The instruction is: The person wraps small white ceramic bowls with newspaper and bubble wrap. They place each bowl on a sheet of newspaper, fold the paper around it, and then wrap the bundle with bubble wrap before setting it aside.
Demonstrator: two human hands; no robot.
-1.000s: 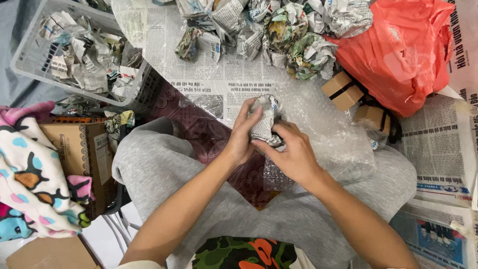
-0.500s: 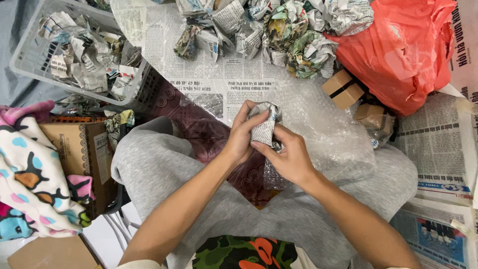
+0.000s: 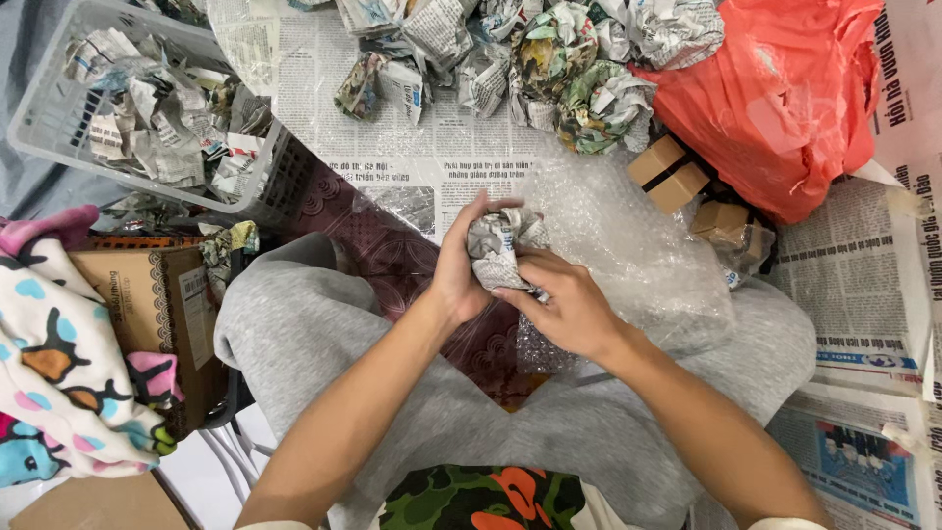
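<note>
I sit cross-legged in grey trousers with both hands over my lap. A crumpled newspaper bundle (image 3: 502, 247) is held between them. My left hand (image 3: 459, 263) wraps around its left side with fingers curled over the top. My right hand (image 3: 561, 302) grips it from below and the right, fingers pressed into the paper. What is inside the wrapping is hidden. A sheet of clear bubble wrap (image 3: 628, 245) lies right behind the hands, draped over my right knee.
A grey plastic basket (image 3: 59, 128) of crumpled newspaper sits at the far left. More crumpled paper balls (image 3: 579, 69) lie at the back on flat newspaper sheets (image 3: 402, 167). An orange plastic bag (image 3: 775, 98), small cardboard boxes (image 3: 672, 172), a brown box (image 3: 147, 294) and patterned fabric (image 3: 49, 363) surround me.
The bundle has turned slightly in my hands, and my fingers have shifted around it, pressing the paper tighter. Hands stay over the lap.
</note>
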